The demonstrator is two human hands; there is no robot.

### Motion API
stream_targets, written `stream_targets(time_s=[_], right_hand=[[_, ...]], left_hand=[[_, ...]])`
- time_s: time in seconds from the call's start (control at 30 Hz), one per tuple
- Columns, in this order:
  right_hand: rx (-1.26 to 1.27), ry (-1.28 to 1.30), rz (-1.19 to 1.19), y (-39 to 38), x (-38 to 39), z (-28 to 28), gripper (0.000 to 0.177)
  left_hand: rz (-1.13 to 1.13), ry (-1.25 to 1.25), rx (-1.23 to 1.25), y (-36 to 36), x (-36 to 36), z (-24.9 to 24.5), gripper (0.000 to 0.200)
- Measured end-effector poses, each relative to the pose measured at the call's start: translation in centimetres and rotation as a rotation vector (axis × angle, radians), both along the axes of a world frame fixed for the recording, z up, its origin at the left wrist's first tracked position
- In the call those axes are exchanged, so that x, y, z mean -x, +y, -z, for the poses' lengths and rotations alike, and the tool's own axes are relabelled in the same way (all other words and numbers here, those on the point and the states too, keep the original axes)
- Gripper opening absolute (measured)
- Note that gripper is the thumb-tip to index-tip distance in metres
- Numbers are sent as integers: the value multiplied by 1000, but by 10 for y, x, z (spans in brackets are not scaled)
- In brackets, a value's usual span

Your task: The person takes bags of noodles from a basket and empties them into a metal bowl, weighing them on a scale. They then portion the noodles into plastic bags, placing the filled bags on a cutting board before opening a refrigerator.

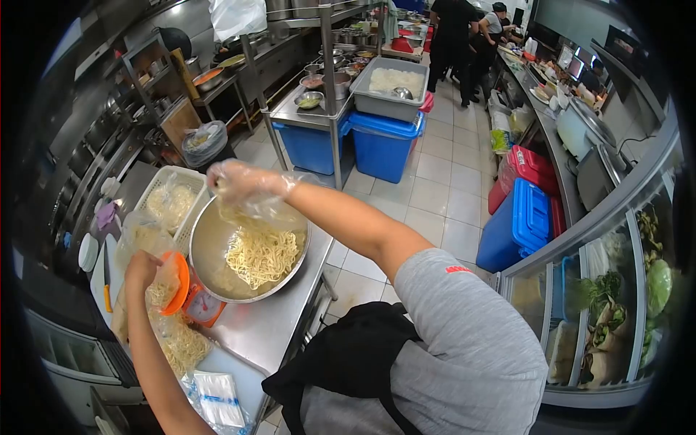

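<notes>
My left hand point(143, 270) pinches the edge of a clear plastic bag point(139, 235) beside an orange bowl point(175, 284). Some noodles show in the bag at the bowl, which rests on an orange weighing scale point(204, 304). My right hand point(235, 185), in a loose clear plastic glove, is over the far rim of a large metal bowl point(210, 272). Its fingers are curled, and I cannot tell what is in them. Yellow noodles point(262, 255) lie in a heap in that bowl.
A white basket point(190, 181) with bagged noodles stands behind the metal bowl. Nearer are another noodle bag point(180, 344), a pack of plastic bags point(219, 400) and an orange-handled knife point(108, 293). Blue bins point(382, 148) and a glass-fronted fridge point(573, 319) flank the aisle; people point(453, 36) stand far off.
</notes>
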State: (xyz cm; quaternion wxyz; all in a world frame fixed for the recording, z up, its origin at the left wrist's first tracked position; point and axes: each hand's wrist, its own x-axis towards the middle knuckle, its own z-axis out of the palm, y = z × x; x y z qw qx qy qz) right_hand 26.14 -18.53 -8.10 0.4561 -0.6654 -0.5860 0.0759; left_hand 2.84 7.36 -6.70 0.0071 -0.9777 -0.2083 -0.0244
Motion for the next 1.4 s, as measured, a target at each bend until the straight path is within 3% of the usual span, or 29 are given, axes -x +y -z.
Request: stream_targets(time_s=[0.07,0.1,0.17,0.2,0.27,0.4,0.43,0.47,0.5,0.53,0.57,0.63,0.67,0.7,0.77,0.87,0.93,0.97,1.03,1.07,1.4], right_hand=[[201,-105,-25,-2,6,-21,27],[200,-99,-24,4,4,-18,27],[150,-269,-42,30,-4,-13,28],[153,-270,-53,27,1,-17,28],[167,-283,-76,17,16,-31,28],[110,-239,-12,32,13,3,34],[284,-209,-34,27,16,13,42],[218,-362,-76,40,3,69,50],[461,-485,-13,27,18,84,57],[698,-479,-47,20,21,102,59],[735,-432,-127,21,13,123,51],[118,306,-398,29,-37,161,25],[273,-210,-231,44,-34,118,14],[442,-334,-71,41,-18,55,10],[146,-355,-155,35,-18,-27,10],[37,-97,-153,37,-24,-105,10],[-99,229,-82,4,23,-153,10],[-41,157,-198,6,17,-169,14],[7,-16,30,-18,42,-193,20],[-66,-57,-25,-18,42,-198,20],[-191,-177,-163,-10,30,-214,20]], left_hand=[[-375,74,184,-15,0,-10,19],[-374,80,183,-26,6,-12,19],[-325,-208,135,-40,14,-15,30],[-337,-208,138,-33,17,-10,30],[-275,-470,211,-11,28,2,48],[-203,-601,305,8,50,-32,59],[-211,-578,279,21,58,-42,61],[-201,-599,331,19,64,-57,61],[-36,-656,154,34,68,-62,58],[-20,-675,194,9,69,-85,55],[-121,-632,353,-32,68,-112,54],[-43,-681,468,-58,68,-134,50],[-15,-654,521,-65,67,-142,49],[-25,-647,586,-74,66,-145,47],[-60,-607,682,-91,59,-144,44],[-80,-567,803,-100,51,-125,41],[-62,-548,908,-105,47,-114,41],[-51,-528,937,-109,46,-109,41],[-26,-491,975,-113,43,-99,40],[-32,-490,984,-116,43,-95,40],[-68,-441,954,-130,53,-85,42]])
